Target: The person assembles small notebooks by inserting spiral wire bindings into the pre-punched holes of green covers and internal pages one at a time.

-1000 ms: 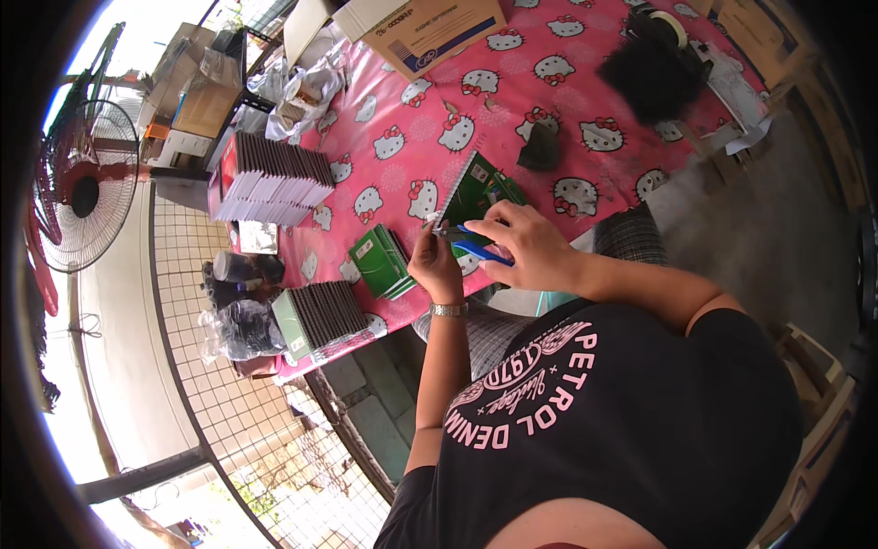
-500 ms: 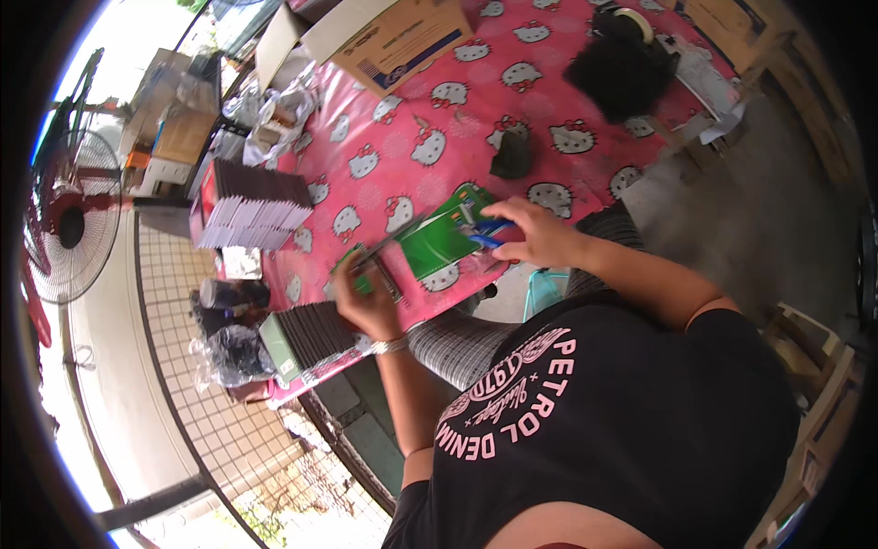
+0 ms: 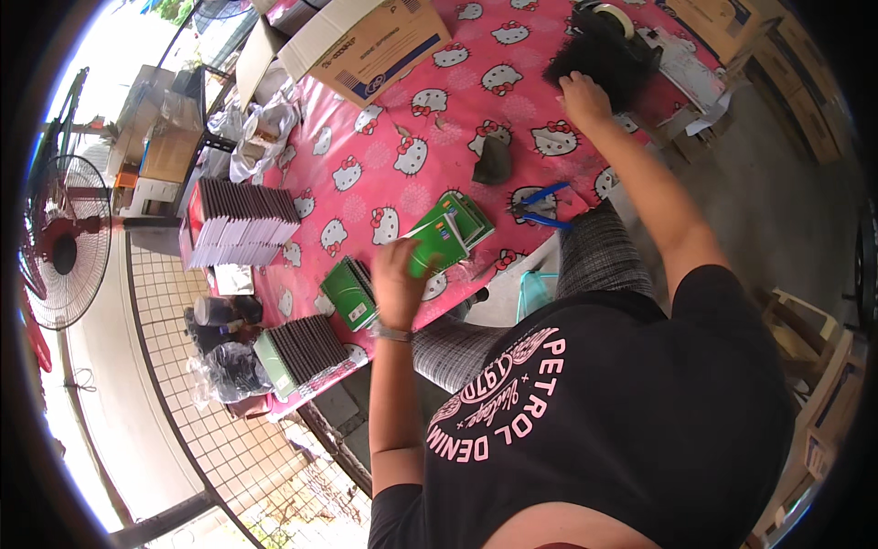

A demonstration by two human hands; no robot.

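The person's right hand (image 3: 583, 101) reaches across to the far right of the tabletop (image 3: 416, 206), its fingers bent and set against the near edge of a black, fuzzy-looking heap (image 3: 617, 69); whether they pinch any of it I cannot tell. The left hand (image 3: 399, 279), with a metal watch (image 3: 393, 334) at the wrist, is at the left end of a green notebook (image 3: 441, 247), its fingers curled and partly blurred, so I cannot tell if they grip or only rest there. That notebook lies aslant near the front edge of the tabletop, overlapping other green notebooks (image 3: 471, 218) just behind and to its right. To the left of the left hand is a small pile of green notebooks (image 3: 346, 291), and further left, along the front edge, a row of dark-spined notebooks (image 3: 311, 352) with a pale green cover at its end. Behind that row rises a tall stack of notebooks with white page edges (image 3: 242, 224). Right of the green notebooks, 1 pair of blue-handled pliers (image 3: 547, 220) lies with its 2 handles spread apart. A dark, crumpled-looking piece (image 3: 493, 161) sits beyond the pliers, and a cardboard box (image 3: 384, 50) stands at the back.
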